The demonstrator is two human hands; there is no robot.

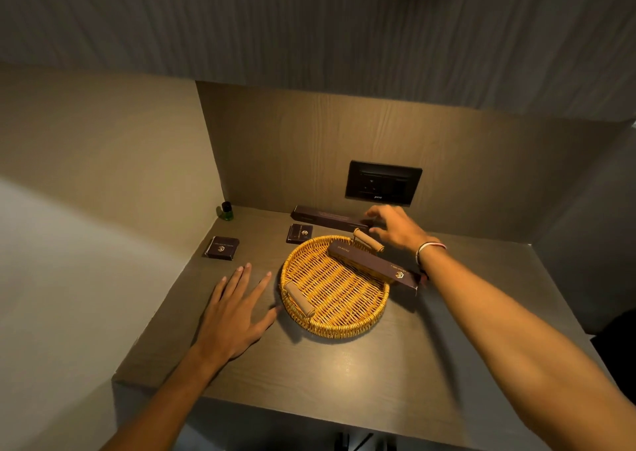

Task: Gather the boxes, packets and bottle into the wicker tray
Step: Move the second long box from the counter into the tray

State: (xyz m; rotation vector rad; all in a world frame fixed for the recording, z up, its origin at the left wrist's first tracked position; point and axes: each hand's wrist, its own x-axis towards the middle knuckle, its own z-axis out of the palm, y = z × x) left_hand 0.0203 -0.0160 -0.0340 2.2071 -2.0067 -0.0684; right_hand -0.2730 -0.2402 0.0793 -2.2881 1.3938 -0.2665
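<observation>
The round wicker tray (pixel 335 287) of golden weave, with two wooden handles, sits mid-counter (pixel 344 375). One long dark box (pixel 373 266) lies across its right rim. A second long box (pixel 328 217) lies at the far wall; the right hand (pixel 395 226), fingers loosely spread, reaches its right end. Two small dark packets (pixel 222 248) (pixel 300 233) and a green bottle (pixel 225 211) lie far left. The left hand (pixel 235 313) rests flat, fingers spread, left of the tray.

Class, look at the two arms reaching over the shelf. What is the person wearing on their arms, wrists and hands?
Both forearms are bare, with no sleeves in view. The right hand has a thin band at its wrist, pale with a pinkish-red edge. The left hand wears nothing visible: no glove, ring, watch or band.
</observation>
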